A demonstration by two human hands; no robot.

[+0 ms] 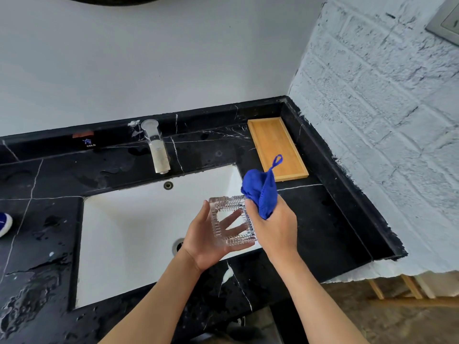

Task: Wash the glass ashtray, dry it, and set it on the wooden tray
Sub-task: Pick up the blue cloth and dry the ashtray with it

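A square cut-glass ashtray rests in the palm of my left hand, held above the right part of the white sink. My right hand grips a bunched blue cloth and presses against the ashtray's right edge. The cloth's hanging loop sticks up. A wooden tray, with nothing on it, lies on the black counter at the back right corner, beyond both hands.
A metal faucet stands behind the sink with no water running. The black marble counter is wet on the left. A blue and white object shows at the left edge. White brick wall borders the right.
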